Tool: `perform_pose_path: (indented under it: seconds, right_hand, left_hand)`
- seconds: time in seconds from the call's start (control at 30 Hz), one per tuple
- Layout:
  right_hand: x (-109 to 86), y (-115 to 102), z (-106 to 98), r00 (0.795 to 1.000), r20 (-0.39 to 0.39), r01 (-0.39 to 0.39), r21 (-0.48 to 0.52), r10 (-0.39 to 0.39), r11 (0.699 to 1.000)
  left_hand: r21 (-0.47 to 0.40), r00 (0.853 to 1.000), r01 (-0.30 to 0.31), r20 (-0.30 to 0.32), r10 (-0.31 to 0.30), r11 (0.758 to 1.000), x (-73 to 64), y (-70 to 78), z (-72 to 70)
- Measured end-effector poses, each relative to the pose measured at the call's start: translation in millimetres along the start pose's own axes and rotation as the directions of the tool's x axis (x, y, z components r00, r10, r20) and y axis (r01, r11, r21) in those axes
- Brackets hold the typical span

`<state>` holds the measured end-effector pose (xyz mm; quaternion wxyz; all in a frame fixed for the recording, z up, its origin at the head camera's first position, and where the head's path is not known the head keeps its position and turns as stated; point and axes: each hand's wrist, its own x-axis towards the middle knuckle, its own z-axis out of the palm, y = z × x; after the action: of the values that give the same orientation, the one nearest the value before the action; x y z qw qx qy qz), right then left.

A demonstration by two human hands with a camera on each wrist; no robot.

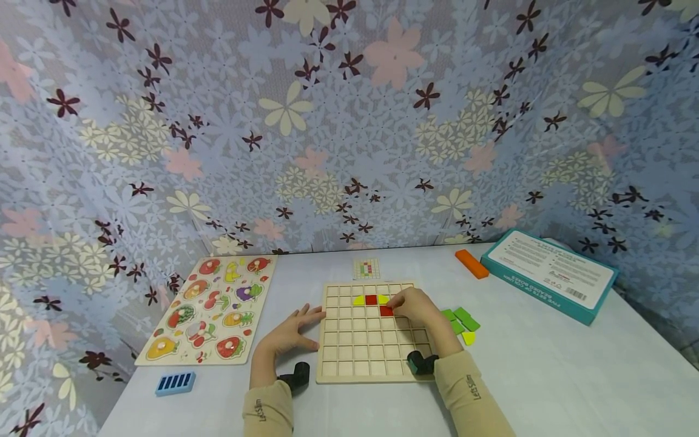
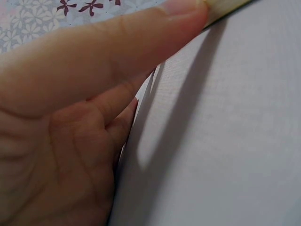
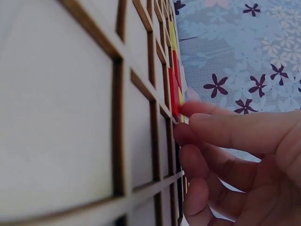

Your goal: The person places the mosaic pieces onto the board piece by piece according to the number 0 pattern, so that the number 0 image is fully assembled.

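Observation:
A wooden grid board point(image 1: 349, 351) lies on the table in the head view. My left hand point(image 1: 289, 332) rests at its left edge, with thumb and fingers spread; in the left wrist view the thumb point(image 2: 117, 56) touches the board's edge. My right hand point(image 1: 417, 306) reaches over the upper right of the grid and pinches a red square tile point(image 1: 386, 311) by its right side. In the right wrist view this red tile point(image 3: 174, 92) stands a little proud of the grid, under the fingertips. Just above it, another red tile point(image 1: 371, 300) sits between yellow pieces point(image 1: 358, 300).
Green tiles point(image 1: 465, 318) and a yellow piece point(image 1: 468, 338) lie right of the board. A pattern card point(image 1: 366, 268) is behind it. A fruit puzzle point(image 1: 210, 309) and blue block point(image 1: 175, 383) lie left; an orange block point(image 1: 472, 264) and teal box point(image 1: 548, 273) are at the back right.

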<state>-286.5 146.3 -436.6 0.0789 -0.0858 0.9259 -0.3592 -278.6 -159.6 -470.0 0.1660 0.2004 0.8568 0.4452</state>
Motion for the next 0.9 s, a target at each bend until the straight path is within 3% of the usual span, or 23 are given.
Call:
perform_pose_path:
  seconds: [0.6,0.9]
  right_hand:
    - [-3.0,3,-9,1.000,0.024,-0.004,0.101,0.001,0.995]
    - [-3.1,21,-21,0.998,0.013,-0.068,0.141,0.066,0.988]
  left_hand:
    - [-0.008,1.000,0.001,0.008,-0.001,1.000,-0.5,1.7,-0.4]
    - [-0.010,1.000,0.006,0.004,-0.006,1.000,-0.5,1.5,-0.1]
